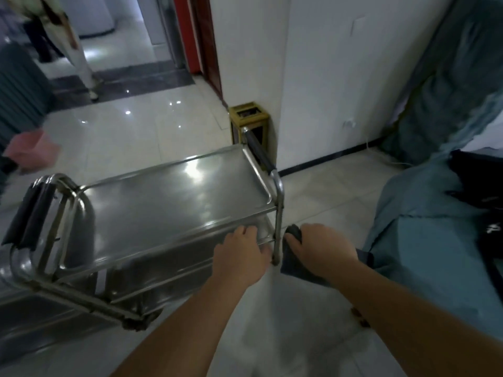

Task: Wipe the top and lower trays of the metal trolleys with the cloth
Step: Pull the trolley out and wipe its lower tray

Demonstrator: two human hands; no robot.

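At the trolley's corner, wiping apparently unfinished

Our left hand (pixel 241 253) curled over the top tray (pixel 174 197) rim; our right hand (pixel 319 250) gripped the dark cloth (pixel 292 257) beside the corner post. We judged the lower tray (pixel 152 270) was left to wipe.

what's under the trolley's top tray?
A lower tray sits under the top tray, steel, mostly hidden by it. The left hand covers its near corner. Contents cannot be seen.
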